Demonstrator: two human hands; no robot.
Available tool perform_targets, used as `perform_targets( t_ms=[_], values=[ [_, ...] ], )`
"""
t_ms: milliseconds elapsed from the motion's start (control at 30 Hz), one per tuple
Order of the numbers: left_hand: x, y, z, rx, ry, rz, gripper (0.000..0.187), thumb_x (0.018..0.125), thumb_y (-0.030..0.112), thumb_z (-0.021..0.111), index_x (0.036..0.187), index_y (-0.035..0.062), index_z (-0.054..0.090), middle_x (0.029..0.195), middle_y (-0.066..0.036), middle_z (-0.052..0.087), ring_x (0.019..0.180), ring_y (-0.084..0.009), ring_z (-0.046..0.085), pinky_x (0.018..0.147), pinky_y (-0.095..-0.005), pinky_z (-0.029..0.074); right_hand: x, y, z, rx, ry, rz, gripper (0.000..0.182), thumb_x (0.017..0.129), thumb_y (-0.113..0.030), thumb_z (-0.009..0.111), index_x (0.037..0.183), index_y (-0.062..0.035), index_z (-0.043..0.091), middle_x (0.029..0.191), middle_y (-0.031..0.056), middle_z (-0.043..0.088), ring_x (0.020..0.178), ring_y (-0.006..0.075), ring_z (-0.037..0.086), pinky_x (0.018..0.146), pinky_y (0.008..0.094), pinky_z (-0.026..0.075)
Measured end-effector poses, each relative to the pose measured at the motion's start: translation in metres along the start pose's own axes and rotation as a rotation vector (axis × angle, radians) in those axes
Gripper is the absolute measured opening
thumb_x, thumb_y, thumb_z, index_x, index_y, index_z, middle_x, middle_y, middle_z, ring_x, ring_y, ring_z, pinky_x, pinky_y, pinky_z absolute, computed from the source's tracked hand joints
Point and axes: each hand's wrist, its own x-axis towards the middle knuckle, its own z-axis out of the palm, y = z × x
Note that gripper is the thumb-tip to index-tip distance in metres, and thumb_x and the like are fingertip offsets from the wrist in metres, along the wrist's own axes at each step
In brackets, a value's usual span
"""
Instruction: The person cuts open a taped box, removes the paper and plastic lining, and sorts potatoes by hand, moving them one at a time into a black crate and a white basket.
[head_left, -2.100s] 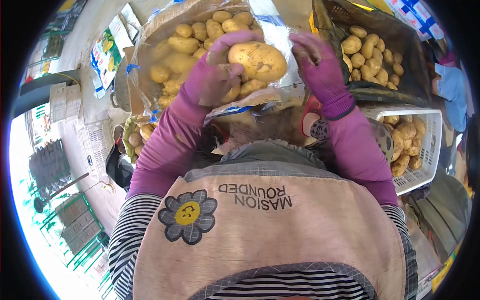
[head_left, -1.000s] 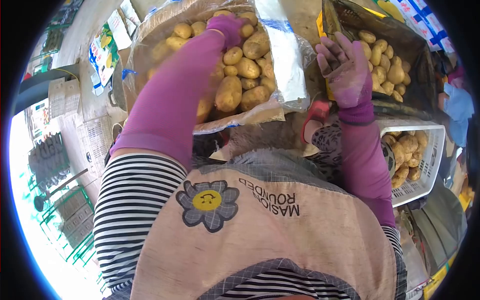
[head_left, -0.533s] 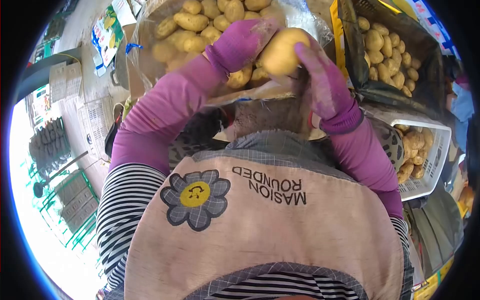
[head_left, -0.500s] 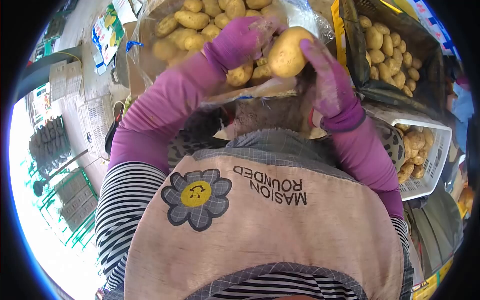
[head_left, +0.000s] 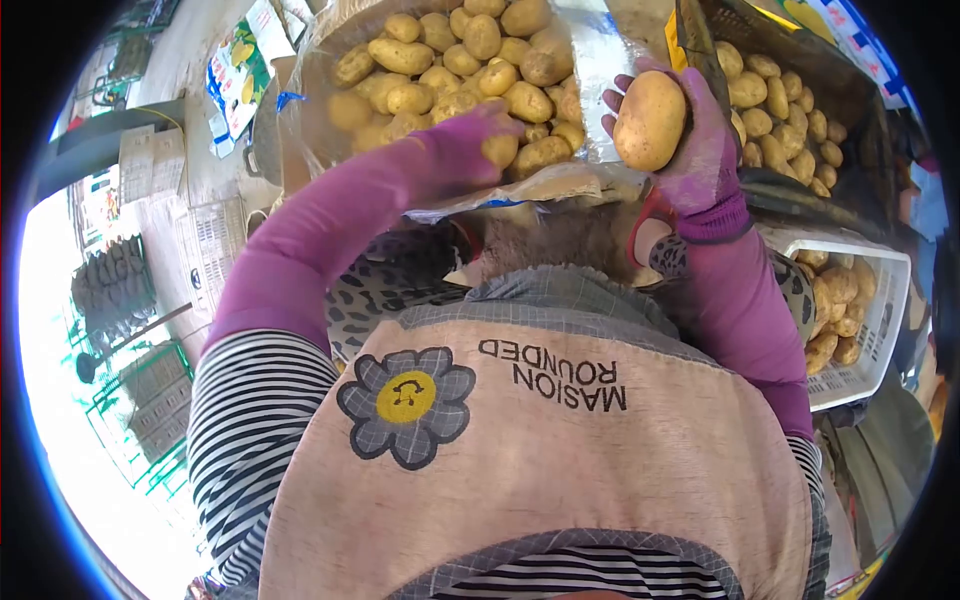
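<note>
Item one: my right hand, gloved in purple, fingers curled around a large potato and holding it up in the air. The potato sits between the open sack in front of me and the dark crate off to my right, touching neither.

Item two: my left hand, same purple glove, lies on the heap of potatoes at the near lip of the sack. The fingers rest on a small potato; whether they close on it or only touch it I cannot tell from this angle.

Item three: the sack, mouth wide, clear plastic rim folded back, well stocked with mixed sizes.

Item four: the dark crate, lined with a black bag, holding a layer of middling potatoes.

Item five: a white basket lower on my right, partly filled, just beside my right sleeve.

Step in hand, as I judge it: sorting, one tuber lifted out and awaiting its bin while the other hand searches the heap.

Next move, as I judge it: the right hand needs to carry its potato over one container's rim and loosen only when low, since a drop from height bruises. The left needs a firm wrap on its pick first.
</note>
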Motion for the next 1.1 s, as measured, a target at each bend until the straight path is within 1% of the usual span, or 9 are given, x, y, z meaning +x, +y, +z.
perform_targets(
  t_ms=[167, 367, 500, 633, 700, 833, 900, 1000, 1100],
  values=[
    [-0.025, 0.009, -0.031, -1.533, -0.046, 0.188, 0.08, 0.079, 0.052, 0.061, 0.143, 0.0112, 0.036, 0.13, -0.021, 0.05, 0.1, -0.034, 0.061, 0.064, -0.0305, 0.056, -0.006, -0.002, 0.0, -0.216, 0.007, 0.061, 0.045, 0.097, -0.038, 0.047, 0.117, 0.0014, 0.054, 0.105, 0.0175, 0.059, 0.097, 0.0298, 0.061, 0.084, 0.0407, 0.054],
    [-0.039, 0.048, -0.032, -1.716, 0.077, 0.109, 0.082, 0.084, 0.072, 0.038, 0.135, 0.0089, 0.043, 0.114, -0.02, 0.06, 0.069, -0.0273, 0.061, 0.043, -0.0223, 0.037, 0.025, -0.043, -0.051, 0.445, 0.183, -0.156, 0.053, 0.094, -0.042, 0.049, 0.121, 0.0025, 0.046, 0.112, 0.0213, 0.056, 0.095, 0.034, 0.062, 0.084, 0.045, 0.054],
    [-0.025, 0.048, -0.024, -1.87, -0.118, 0.305, 0.074, 0.091, 0.069, 0.029, 0.13, 0.009, 0.046, 0.102, -0.019, 0.064, 0.069, -0.0245, 0.063, 0.041, -0.0258, 0.041, 0.008, -0.036, -0.023, 0.18, 0.324, -0.174, 0.058, 0.095, -0.043, 0.05, 0.137, -0.005, 0.039, 0.125, 0.0196, 0.051, 0.108, 0.0321, 0.059, 0.089, 0.0358, 0.052],
    [-0.003, 0.072, -0.017, -1.499, 0.303, -0.089, 0.049, 0.099, 0.043, 0.038, 0.126, 0.0039, 0.051, 0.105, -0.02, 0.063, 0.082, -0.0282, 0.066, 0.057, -0.0363, 0.056, -0.017, 0.008, 0.012, -0.659, -0.253, -0.068, 0.056, 0.097, -0.035, 0.049, 0.145, -0.0099, 0.032, 0.129, 0.0189, 0.05, 0.116, 0.0291, 0.056, 0.096, 0.0324, 0.048],
    [0.014, 0.031, 0.003, -0.162, 0.753, 0.176, 0.044, 0.092, 0.032, 0.049, 0.126, 0.0027, 0.051, 0.112, -0.021, 0.06, 0.091, -0.0319, 0.064, 0.069, -0.0387, 0.056, -0.021, 0.023, 0.02, -0.966, -0.297, -0.161, 0.055, 0.098, -0.036, 0.048, 0.143, -0.0075, 0.034, 0.136, 0.0222, 0.046, 0.119, 0.0317, 0.053, 0.103, 0.0383, 0.042],
    [0.014, 0.081, 0.001, 0.693, 0.981, 0.502, 0.044, 0.083, 0.013, 0.062, 0.124, 0.0022, 0.054, 0.12, -0.019, 0.058, 0.112, -0.0361, 0.056, 0.093, -0.0422, 0.048, -0.001, 0.042, -0.01, -1.971, -0.481, -0.424, 0.031, 0.1, -0.028, 0.042, 0.12, -0.0097, 0.058, 0.103, 0.015, 0.064, 0.09, 0.0299, 0.065, 0.078, 0.0407, 0.052],
    [0.024, 0.073, -0.005, 0.442, 0.882, 0.508, 0.04, 0.087, 0.016, 0.059, 0.125, 0.0013, 0.054, 0.124, -0.018, 0.056, 0.117, -0.0339, 0.054, 0.101, -0.0409, 0.043, -0.002, 0.053, -0.016, -1.337, -0.301, -0.738, 0.041, 0.095, -0.037, 0.053, 0.126, -0.0091, 0.057, 0.113, 0.0189, 0.062, 0.104, 0.0301, 0.06, 0.094, 0.0371, 0.046],
    [0.032, 0.074, -0.027, -0.505, 0.608, 0.532, 0.035, 0.099, 0.016, 0.045, 0.128, -0.0018, 0.051, 0.118, -0.014, 0.059, 0.113, -0.0228, 0.055, 0.094, -0.0341, 0.046, -0.025, 0.02, 0.004, -0.821, -0.079, -0.27, 0.059, 0.088, -0.037, 0.065, 0.135, -0.0043, 0.047, 0.123, 0.0171, 0.056, 0.113, 0.0222, 0.055, 0.1, 0.0325, 0.041],
    [0.016, 0.066, -0.045, -0.625, 0.569, 0.032, 0.041, 0.097, 0.017, 0.049, 0.133, -0.003, 0.048, 0.122, -0.014, 0.058, 0.114, -0.0244, 0.054, 0.1, -0.0327, 0.04, -0.064, -0.016, 0.012, -0.151, -0.155, -0.373, 0.055, 0.089, -0.033, 0.063, 0.131, -0.0011, 0.048, 0.121, 0.0157, 0.058, 0.111, 0.0202, 0.057, 0.097, 0.031, 0.043]
  ],
)
